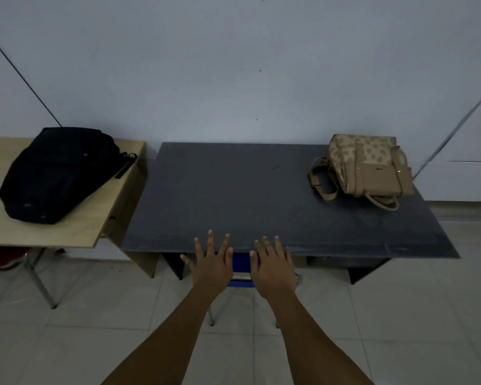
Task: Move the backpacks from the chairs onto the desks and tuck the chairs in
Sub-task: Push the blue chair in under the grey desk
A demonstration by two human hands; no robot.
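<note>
Over blue chair (241,263), left hand (212,263), right hand (272,264), each grip wide, fingers spread

We have one wide-angle view, worn on the head, looking forward and steeply down from standing height. It faces the wall (233,65) square on, with the dark desk (261,195) centred close below and a lighter desk (95,226) cut by the left edge. Both forearms reach in from the bottom. Lines bow near the edges.
</note>
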